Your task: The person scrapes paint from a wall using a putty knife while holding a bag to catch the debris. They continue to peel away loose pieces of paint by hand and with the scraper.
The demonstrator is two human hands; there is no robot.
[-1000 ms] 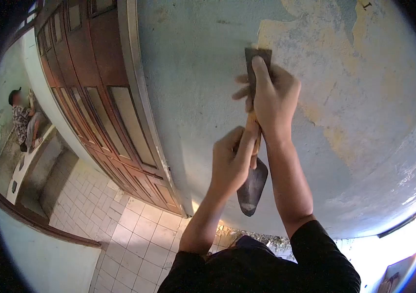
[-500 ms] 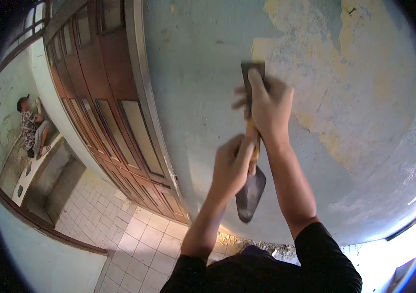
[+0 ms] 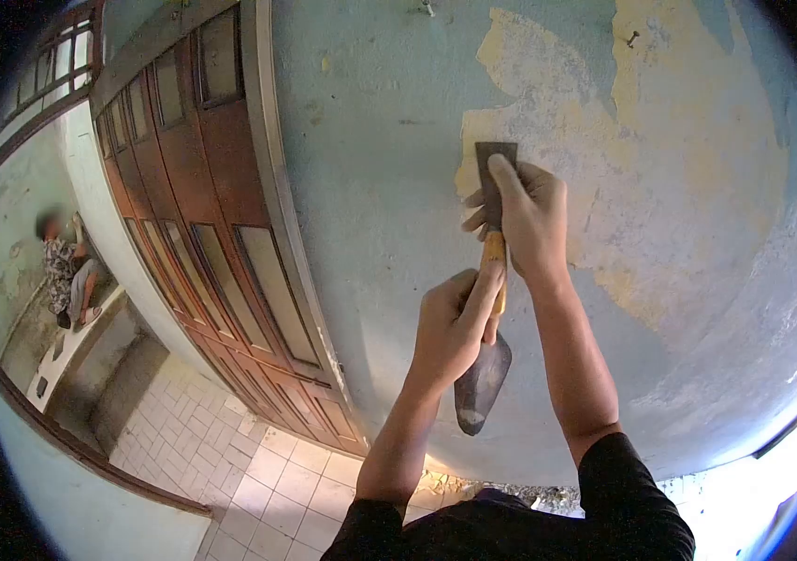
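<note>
right hand (image 3: pixel 531 222) presses scraper (image 3: pixel 486 166) flat on peeling wall (image 3: pixel 698 168) | left hand (image 3: pixel 450 329) grips wooden handle (image 3: pixel 494 249) below

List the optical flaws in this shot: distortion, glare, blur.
Head view: heavy fisheye bows the door frame and wall, with black corners; head view, lower right: daylight blown out white; head view, far left: the seated person is blurred; the left hand, right hand and scraper are sharp, softly lit.

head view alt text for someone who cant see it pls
A person's right hand presses a dark flat metal scraper with an orange handle against a peeling blue-grey wall, while the left hand grips the handle lower down. Brown wooden panelled doors stand to the left.
</note>
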